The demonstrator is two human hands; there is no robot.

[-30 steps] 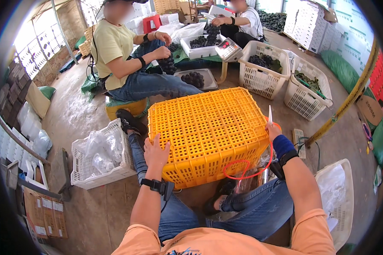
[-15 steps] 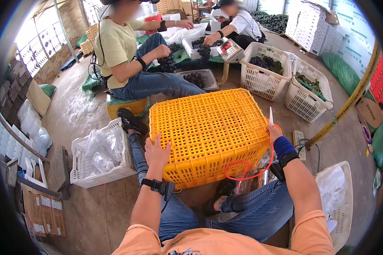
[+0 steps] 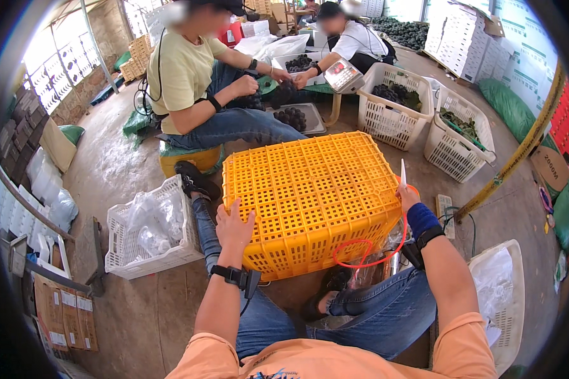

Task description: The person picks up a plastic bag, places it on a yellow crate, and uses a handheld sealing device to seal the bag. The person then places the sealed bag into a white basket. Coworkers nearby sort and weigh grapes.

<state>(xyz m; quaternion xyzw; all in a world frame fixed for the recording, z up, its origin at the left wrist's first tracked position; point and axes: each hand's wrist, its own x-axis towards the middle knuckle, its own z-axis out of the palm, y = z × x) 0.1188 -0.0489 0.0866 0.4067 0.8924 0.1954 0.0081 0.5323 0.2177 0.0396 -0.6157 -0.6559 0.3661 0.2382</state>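
A yellow plastic crate [image 3: 310, 196] with a grid surface on top stands between my legs. My left hand [image 3: 235, 226] rests on its left near corner, fingers apart and holding nothing. At the crate's right edge, my right hand [image 3: 408, 194] is closed around a white tapered tip [image 3: 403, 172] that points upward. A thin red tube [image 3: 385, 258] runs down from this hand and loops in front of the crate's right side. The fingers of my right hand are partly hidden.
A white crate of plastic bags [image 3: 152, 230] is at left; another white bin [image 3: 509, 309] sits at right. Beyond, two people handle dark grapes [image 3: 291, 118] near a scale [image 3: 343, 77]. White baskets [image 3: 392, 114] and a yellow pole [image 3: 512, 161] stand to the right.
Both of my hands stay in place on the crate. Across from me, the person in yellow leans forward, and the two people's hands come together at a grape bunch.
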